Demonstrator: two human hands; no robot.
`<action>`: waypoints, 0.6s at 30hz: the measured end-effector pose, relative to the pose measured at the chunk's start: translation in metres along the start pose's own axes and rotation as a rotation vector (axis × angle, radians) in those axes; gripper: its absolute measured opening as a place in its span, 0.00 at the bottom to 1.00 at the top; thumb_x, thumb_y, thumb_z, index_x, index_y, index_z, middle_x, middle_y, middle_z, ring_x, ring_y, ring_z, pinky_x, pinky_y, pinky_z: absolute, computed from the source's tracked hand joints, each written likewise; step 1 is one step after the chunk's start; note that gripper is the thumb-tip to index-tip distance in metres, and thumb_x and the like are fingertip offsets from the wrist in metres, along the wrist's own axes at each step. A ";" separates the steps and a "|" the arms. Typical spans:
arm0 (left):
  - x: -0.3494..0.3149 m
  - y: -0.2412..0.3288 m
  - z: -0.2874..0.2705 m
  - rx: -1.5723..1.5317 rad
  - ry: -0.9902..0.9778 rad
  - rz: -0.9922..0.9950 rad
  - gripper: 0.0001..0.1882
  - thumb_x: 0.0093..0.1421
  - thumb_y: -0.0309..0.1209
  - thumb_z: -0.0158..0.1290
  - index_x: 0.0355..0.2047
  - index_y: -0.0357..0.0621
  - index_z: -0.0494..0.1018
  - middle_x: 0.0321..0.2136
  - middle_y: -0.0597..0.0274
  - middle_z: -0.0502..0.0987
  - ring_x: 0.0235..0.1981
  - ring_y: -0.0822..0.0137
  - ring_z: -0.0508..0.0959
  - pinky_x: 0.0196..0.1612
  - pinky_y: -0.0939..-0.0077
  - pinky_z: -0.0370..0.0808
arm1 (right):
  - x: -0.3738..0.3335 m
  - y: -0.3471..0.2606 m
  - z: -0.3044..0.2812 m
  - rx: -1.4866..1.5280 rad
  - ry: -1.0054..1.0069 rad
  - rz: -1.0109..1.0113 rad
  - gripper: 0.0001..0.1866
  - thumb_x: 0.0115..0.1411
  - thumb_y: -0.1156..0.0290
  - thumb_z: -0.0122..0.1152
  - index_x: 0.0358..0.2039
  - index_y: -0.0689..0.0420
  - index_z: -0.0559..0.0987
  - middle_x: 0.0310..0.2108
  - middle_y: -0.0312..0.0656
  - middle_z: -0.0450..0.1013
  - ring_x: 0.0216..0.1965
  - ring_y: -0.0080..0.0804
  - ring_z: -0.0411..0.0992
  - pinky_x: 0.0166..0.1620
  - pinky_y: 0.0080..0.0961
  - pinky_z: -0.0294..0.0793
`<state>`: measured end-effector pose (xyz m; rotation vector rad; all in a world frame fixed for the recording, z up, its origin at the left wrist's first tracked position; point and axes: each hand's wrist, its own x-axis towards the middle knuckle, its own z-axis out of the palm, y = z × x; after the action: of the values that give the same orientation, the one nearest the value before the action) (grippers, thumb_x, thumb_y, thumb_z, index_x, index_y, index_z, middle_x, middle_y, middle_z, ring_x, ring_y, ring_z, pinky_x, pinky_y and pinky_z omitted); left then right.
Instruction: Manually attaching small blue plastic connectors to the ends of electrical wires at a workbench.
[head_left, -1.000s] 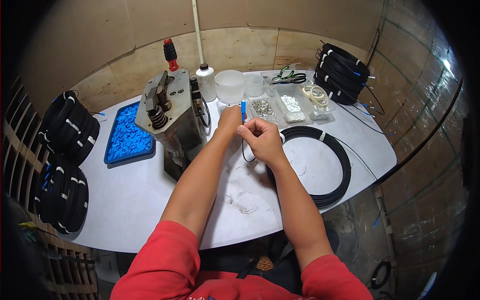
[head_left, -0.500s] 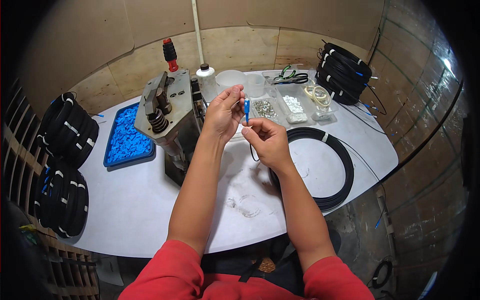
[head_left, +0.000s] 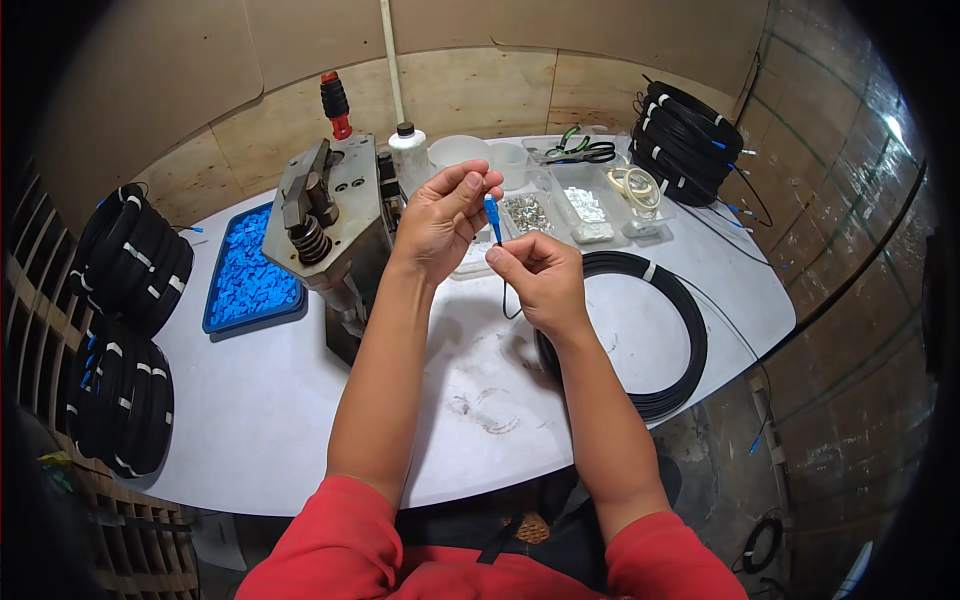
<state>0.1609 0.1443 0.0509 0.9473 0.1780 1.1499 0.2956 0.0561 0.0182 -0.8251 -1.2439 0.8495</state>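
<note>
A blue fibre-optic connector (head_left: 492, 214) stands nearly upright on the end of a thin black cable (head_left: 507, 300). My right hand (head_left: 546, 282) pinches the cable just under the connector between thumb and forefinger. Close to the connector's upper end is my left hand (head_left: 440, 222), palm turned inward, its thumb and fingers closed together. Whatever lies between those fingertips is too small to make out. Below my right hand the cable bends in a short loop, and a large black cable coil (head_left: 690, 335) lies flat beside my right forearm.
A metal press (head_left: 340, 215) stands left of my hands, beside a blue tray (head_left: 207, 318) of blue connector parts. Clear boxes (head_left: 560, 235) of small metal and white parts, a white bottle (head_left: 408, 158) and scissors (head_left: 590, 153) sit behind. Cable bundles (head_left: 685, 140) are stacked at the table's sides.
My left hand has shifted slightly left and up, its fingertips spreading a little past the connector. The connector now leans a bit more to the left; my right hand keeps its pinch.
</note>
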 end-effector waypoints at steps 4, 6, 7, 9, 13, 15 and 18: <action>-0.001 0.001 0.002 -0.018 -0.052 -0.013 0.10 0.62 0.29 0.54 0.43 0.42 0.72 0.42 0.55 0.78 0.41 0.63 0.79 0.45 0.70 0.76 | 0.001 0.004 -0.003 0.002 0.027 -0.023 0.05 0.56 0.74 0.66 0.29 0.62 0.79 0.22 0.32 0.74 0.23 0.12 0.66 0.27 0.11 0.65; -0.001 0.000 0.001 -0.013 -0.068 -0.021 0.10 0.62 0.29 0.54 0.43 0.42 0.72 0.42 0.54 0.78 0.42 0.62 0.79 0.46 0.68 0.76 | 0.001 0.003 -0.002 -0.001 0.034 -0.024 0.05 0.56 0.74 0.66 0.28 0.62 0.79 0.22 0.32 0.74 0.23 0.12 0.66 0.27 0.12 0.65; -0.002 0.001 0.001 -0.007 -0.083 -0.029 0.10 0.62 0.29 0.54 0.43 0.42 0.72 0.42 0.53 0.78 0.42 0.61 0.79 0.47 0.67 0.75 | 0.001 0.002 -0.002 -0.006 0.043 -0.023 0.06 0.56 0.74 0.66 0.28 0.62 0.79 0.22 0.32 0.75 0.23 0.12 0.66 0.27 0.12 0.65; -0.002 0.002 0.003 -0.016 -0.093 -0.033 0.09 0.62 0.28 0.54 0.43 0.42 0.72 0.42 0.54 0.78 0.42 0.62 0.79 0.46 0.68 0.76 | 0.001 0.001 -0.001 -0.013 0.051 -0.023 0.06 0.56 0.74 0.66 0.28 0.62 0.79 0.22 0.32 0.75 0.23 0.12 0.67 0.27 0.12 0.66; -0.003 0.002 0.004 -0.021 -0.125 -0.031 0.08 0.62 0.28 0.53 0.42 0.44 0.73 0.42 0.55 0.78 0.41 0.64 0.79 0.45 0.68 0.77 | 0.002 0.002 -0.002 -0.024 0.062 -0.017 0.06 0.56 0.73 0.66 0.27 0.62 0.79 0.22 0.33 0.75 0.23 0.13 0.67 0.28 0.13 0.67; -0.003 0.002 0.003 -0.026 -0.119 -0.038 0.09 0.62 0.28 0.53 0.42 0.43 0.73 0.42 0.54 0.78 0.42 0.62 0.79 0.47 0.66 0.76 | 0.002 0.003 -0.002 -0.028 0.061 -0.010 0.06 0.57 0.73 0.66 0.27 0.62 0.79 0.22 0.33 0.75 0.23 0.13 0.68 0.28 0.13 0.67; -0.003 0.002 0.001 -0.029 -0.115 -0.042 0.09 0.62 0.27 0.53 0.43 0.42 0.72 0.42 0.52 0.77 0.43 0.60 0.79 0.49 0.64 0.75 | 0.002 0.005 -0.002 -0.028 0.063 -0.020 0.07 0.57 0.73 0.66 0.27 0.62 0.79 0.22 0.33 0.75 0.23 0.13 0.67 0.28 0.13 0.67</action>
<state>0.1593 0.1413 0.0520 0.9771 0.0875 1.0536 0.2975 0.0600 0.0144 -0.8541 -1.2086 0.7860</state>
